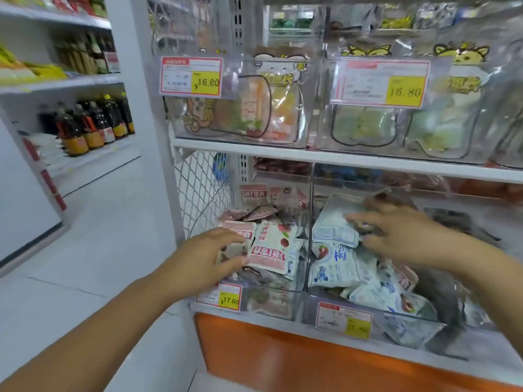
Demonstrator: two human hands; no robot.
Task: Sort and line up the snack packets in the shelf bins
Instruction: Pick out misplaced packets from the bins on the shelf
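Sorting step: both hands are in the lower shelf bins, and the packets are not yet lined up.
The left bin (268, 302), at 6 o'clock in the view, holds jumbled pink packets. The right bin (418, 326), at 4 o'clock, holds loose blue-and-white packets. The left hand (209, 258), at 7 o'clock, pinches the edge of a red-and-white packet (273, 244) between thumb and forefinger. The right hand (410, 236) lays spread fingers on a pale blue packet (334, 222); blur hides whether it has any grip. Next move, as judged: stand each packet upright in the bin of matching colour, faces forward.
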